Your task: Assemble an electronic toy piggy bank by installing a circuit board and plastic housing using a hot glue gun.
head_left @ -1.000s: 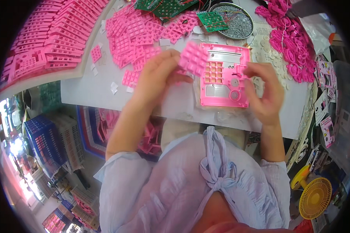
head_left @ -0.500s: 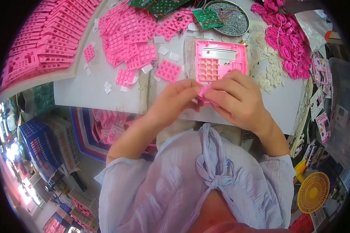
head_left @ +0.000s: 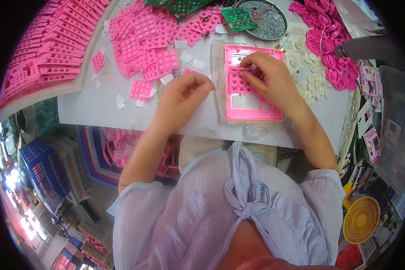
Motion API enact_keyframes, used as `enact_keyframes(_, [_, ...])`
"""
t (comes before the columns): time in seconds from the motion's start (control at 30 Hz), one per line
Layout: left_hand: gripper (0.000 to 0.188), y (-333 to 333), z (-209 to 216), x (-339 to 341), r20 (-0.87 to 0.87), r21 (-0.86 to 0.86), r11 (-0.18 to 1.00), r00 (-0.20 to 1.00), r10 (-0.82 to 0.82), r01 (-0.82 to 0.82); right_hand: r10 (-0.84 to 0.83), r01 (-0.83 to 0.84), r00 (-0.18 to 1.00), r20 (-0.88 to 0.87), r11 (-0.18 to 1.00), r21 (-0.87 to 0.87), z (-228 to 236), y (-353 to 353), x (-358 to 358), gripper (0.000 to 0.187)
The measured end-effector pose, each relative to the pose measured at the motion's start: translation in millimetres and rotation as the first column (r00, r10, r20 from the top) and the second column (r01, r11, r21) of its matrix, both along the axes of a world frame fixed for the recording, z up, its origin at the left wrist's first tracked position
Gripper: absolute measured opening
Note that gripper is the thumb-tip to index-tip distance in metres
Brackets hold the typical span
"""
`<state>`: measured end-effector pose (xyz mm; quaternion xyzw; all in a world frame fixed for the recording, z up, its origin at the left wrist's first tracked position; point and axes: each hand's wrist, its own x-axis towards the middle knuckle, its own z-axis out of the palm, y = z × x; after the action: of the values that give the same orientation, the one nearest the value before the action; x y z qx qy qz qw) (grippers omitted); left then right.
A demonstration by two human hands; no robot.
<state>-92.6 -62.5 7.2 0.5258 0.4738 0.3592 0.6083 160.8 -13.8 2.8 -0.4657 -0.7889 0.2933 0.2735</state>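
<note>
A shallow pink plastic case (head_left: 253,116) with a round ring at its lower right lies on the white table in front of me. My right hand (head_left: 274,78) is over it, thumb and fingers pinching the upper edge of a pink button pad (head_left: 237,85) at the case's grid. Left of the case hovers my left hand (head_left: 182,96), thumb and forefinger pressed together. Whatever is between those fingertips, if anything, is too small to make out. Another pink pad is mostly hidden behind this hand.
Pink button pads (head_left: 137,40) are heaped at far left, with white paper squares (head_left: 186,57) nearby. A round tin of screws (head_left: 274,27) and a green circuit board (head_left: 238,18) stand behind. White discs (head_left: 317,83), pink straps (head_left: 337,40) and a grey power screwdriver (head_left: 364,48) are right.
My hands have parted. The right moved up over the case with the button pad; the left drew back leftward. The grey screwdriver now hangs lower at right.
</note>
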Motion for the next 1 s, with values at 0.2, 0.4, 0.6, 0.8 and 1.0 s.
enact_keyframes(0.2, [0.011,42.4,16.2,0.5,-0.587,0.418,0.891,0.801,0.116,0.177,0.078,-0.168,0.949,0.306,0.946,0.279,18.1,-34.9,9.4,0.058])
enact_keyframes(0.4, [0.018,148.2,-11.2,50.0,-0.492,0.869,0.198,0.747,0.447,0.454,0.199,-0.307,0.801,0.565,0.946,0.101,7.0,-58.0,-1.4,0.086])
enact_keyframes(0.6, [0.024,187.0,0.2,52.7,-0.36,0.927,0.224,0.882,0.303,0.301,0.245,-0.315,0.866,0.436,0.944,0.095,7.5,-53.1,7.4,0.081])
enact_keyframes(0.8, [0.014,143.0,32.2,37.1,0.751,-0.237,0.952,0.584,0.307,-0.195,-0.026,0.018,0.941,-0.337,0.999,-0.026,7.7,-28.3,33.5,0.038])
enact_keyframes(1.0, [0.018,61.7,25.1,46.3,0.726,-0.373,0.926,0.604,0.329,-0.057,-0.238,-0.102,0.548,-0.802,0.932,-0.347,34.9,1.4,-22.4,0.036])
